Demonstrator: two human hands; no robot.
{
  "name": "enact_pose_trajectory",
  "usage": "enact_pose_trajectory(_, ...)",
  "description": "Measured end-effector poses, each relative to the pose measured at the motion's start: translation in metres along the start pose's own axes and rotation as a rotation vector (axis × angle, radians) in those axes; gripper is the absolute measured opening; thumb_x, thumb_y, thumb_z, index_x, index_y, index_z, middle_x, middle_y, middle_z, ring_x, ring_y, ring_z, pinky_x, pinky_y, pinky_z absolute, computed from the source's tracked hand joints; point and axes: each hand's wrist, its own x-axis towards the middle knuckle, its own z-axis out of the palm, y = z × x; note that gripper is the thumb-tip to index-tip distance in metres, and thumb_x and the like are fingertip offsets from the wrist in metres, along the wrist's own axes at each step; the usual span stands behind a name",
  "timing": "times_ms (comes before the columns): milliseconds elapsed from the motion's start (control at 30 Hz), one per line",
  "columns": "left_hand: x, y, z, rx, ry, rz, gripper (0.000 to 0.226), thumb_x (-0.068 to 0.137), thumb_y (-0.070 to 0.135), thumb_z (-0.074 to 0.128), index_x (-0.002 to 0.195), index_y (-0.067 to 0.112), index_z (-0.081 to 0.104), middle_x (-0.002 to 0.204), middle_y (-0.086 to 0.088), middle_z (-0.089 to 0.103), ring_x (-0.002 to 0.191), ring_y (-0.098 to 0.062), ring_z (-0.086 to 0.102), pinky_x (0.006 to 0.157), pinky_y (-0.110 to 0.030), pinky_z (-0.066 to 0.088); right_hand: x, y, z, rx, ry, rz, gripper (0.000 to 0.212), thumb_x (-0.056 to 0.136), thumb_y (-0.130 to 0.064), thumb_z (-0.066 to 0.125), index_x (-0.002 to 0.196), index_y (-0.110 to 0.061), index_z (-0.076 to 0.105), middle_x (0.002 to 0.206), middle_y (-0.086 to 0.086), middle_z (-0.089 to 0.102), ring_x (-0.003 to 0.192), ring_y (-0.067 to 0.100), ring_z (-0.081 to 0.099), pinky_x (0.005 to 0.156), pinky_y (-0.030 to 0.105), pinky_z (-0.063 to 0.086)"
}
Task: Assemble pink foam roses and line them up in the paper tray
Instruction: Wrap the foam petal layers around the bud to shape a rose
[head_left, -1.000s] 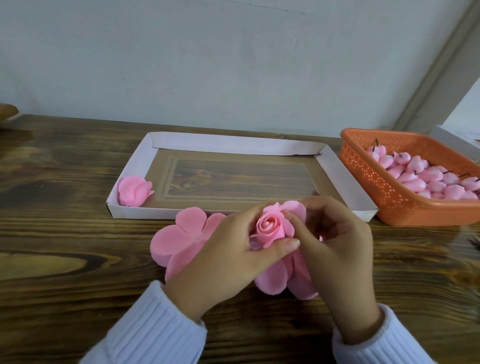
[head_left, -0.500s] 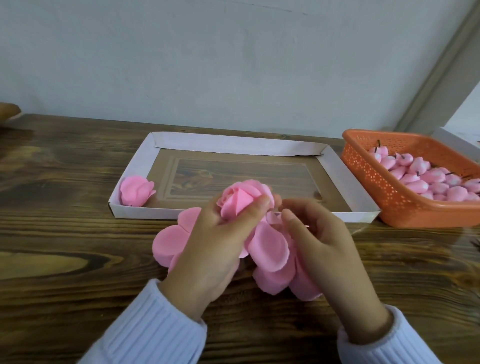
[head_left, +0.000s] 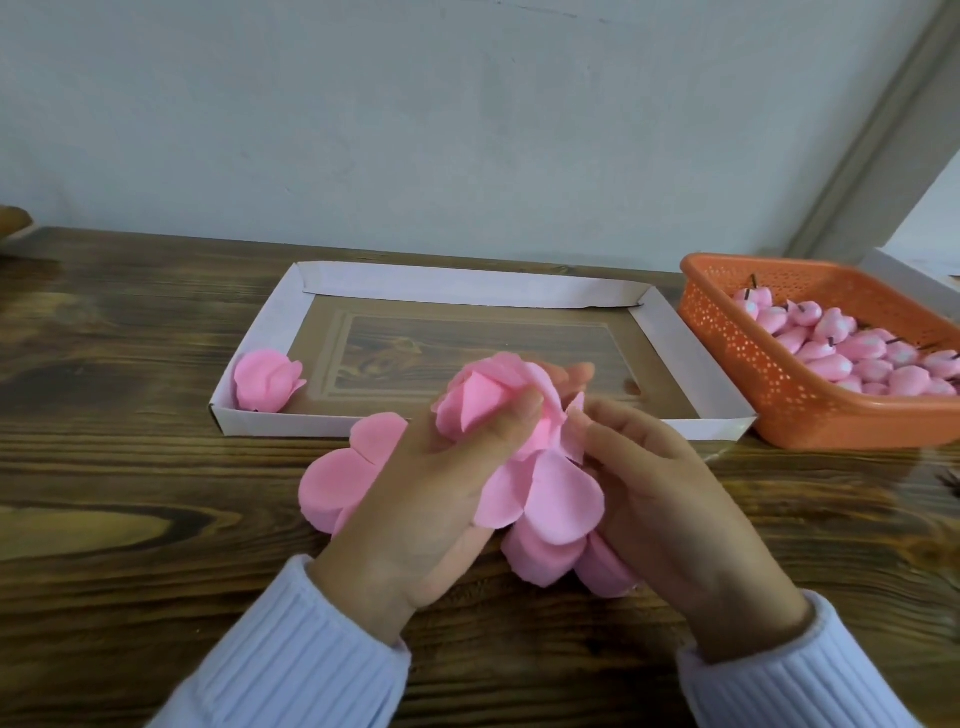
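has tipped the foam rose (head_left: 483, 405) from face-up to bud pointing away, with the loose petal layer (head_left: 556, 499) now hanging beneath: likely still wrapping, so not yet ready for the paper tray (head_left: 467, 286) just beyond. grips the bud in the left hand (head_left: 426, 509), thumb pressed on top; curls the right hand (head_left: 670, 504) against the petal layer, pinching its edge.

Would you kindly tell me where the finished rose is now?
In the head view, the finished rose lies in the near-left corner of the paper tray, beyond and left of the left hand.
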Motion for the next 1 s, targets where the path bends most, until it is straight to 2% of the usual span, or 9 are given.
enact_pose_trajectory(67,0.0,-0.001,0.0,0.054,0.067,0.001,0.016,0.078,0.027,0.066,0.088,0.022,0.078,0.108,-0.003,0.074,0.104,-0.016,0.069,0.079,-0.022,0.054,0.0,0.001,0.0,-0.018,0.044,-0.041,0.032,0.075,-0.02,0.066,0.101,0.0,0.068,0.096,0.02,0.07,0.085,0.028,0.063,0.077,0.036,0.051)
enact_pose_trajectory(167,0.001,-0.004,-0.002,0.163,0.242,0.006,0.03,0.077,0.029,0.067,0.099,0.009,0.073,0.106,-0.006,0.074,0.1,-0.017,0.071,0.074,-0.021,0.055,-0.002,0.003,0.0,-0.239,0.189,-0.198,0.003,0.081,-0.011,0.069,0.083,-0.009,0.069,0.077,0.007,0.072,0.071,0.015,0.066,0.063,0.024,0.052)
enact_pose_trajectory(267,0.001,-0.007,-0.003,0.261,0.373,0.034,0.028,0.07,0.035,0.067,0.087,0.015,0.075,0.085,-0.003,0.075,0.082,-0.015,0.072,0.063,-0.021,0.054,-0.003,0.006,0.002,-0.574,0.308,-0.45,0.012,0.084,-0.009,0.071,0.077,-0.015,0.065,0.069,-0.003,0.066,0.062,0.004,0.06,0.056,0.015,0.047)
enact_pose_trajectory(467,0.003,-0.011,-0.005,0.369,0.444,0.062,0.018,0.088,0.018,0.064,0.072,0.012,0.067,0.056,0.007,0.063,0.057,-0.003,0.063,0.049,-0.014,0.046,-0.008,0.01,0.011,-0.871,0.254,-0.736,0.006,0.084,-0.024,0.065,0.083,-0.019,0.063,0.077,-0.014,0.063,0.072,0.011,0.063,0.061,0.025,0.051)
enact_pose_trajectory(600,0.001,-0.014,-0.005,0.452,0.413,0.024,0.016,0.087,0.029,0.065,0.08,0.016,0.071,0.065,0.0,0.065,0.067,-0.01,0.064,0.061,-0.023,0.049,-0.007,0.01,0.011,-0.967,0.319,-0.835,0.005,0.084,-0.021,0.066,0.084,-0.023,0.061,0.075,-0.012,0.062,0.068,0.009,0.059,0.058,0.024,0.049)
enact_pose_trajectory(667,0.0,-0.016,-0.005,0.528,0.382,0.012,0.031,0.079,0.045,0.065,0.091,0.016,0.071,0.069,-0.008,0.065,0.068,-0.017,0.062,0.063,-0.029,0.048,-0.006,0.011,0.009,-0.971,0.393,-0.844,0.013,0.08,-0.013,0.068,0.083,-0.023,0.061,0.073,-0.011,0.061,0.065,0.01,0.058,0.056,0.024,0.047)
enact_pose_trajectory(800,-0.001,-0.015,-0.002,0.641,0.277,0.029,0.038,0.078,0.049,0.061,0.096,0.017,0.068,0.057,0.015,0.064,0.054,0.005,0.059,0.05,-0.007,0.041,-0.006,0.012,0.006,-0.963,0.451,-0.835,0.006,0.079,-0.014,0.07,0.082,-0.018,0.067,0.071,-0.011,0.062,0.063,0.009,0.059,0.055,0.02,0.048)
enact_pose_trajectory(900,-0.001,-0.016,-0.002,0.674,0.204,0.029,0.045,0.072,0.052,0.059,0.105,0.023,0.068,0.085,0.013,0.073,0.081,0.003,0.068,0.067,-0.009,0.047,-0.006,0.012,0.006,-0.879,0.475,-0.785,0.007,0.083,-0.021,0.074,0.082,-0.022,0.067,0.073,-0.009,0.066,0.061,0.009,0.064,0.054,0.026,0.053)
enact_pose_trajectory(1000,-0.001,-0.016,-0.002,0.679,0.177,0.021,0.024,0.084,0.036,0.064,0.107,0.028,0.066,0.097,0.012,0.074,0.09,0.0,0.069,0.073,-0.009,0.049,-0.006,0.012,0.006,-0.77,0.481,-0.723,0.014,0.081,-0.019,0.076,0.081,-0.028,0.065,0.077,-0.002,0.069,0.061,0.016,0.068,0.053,0.036,0.056)
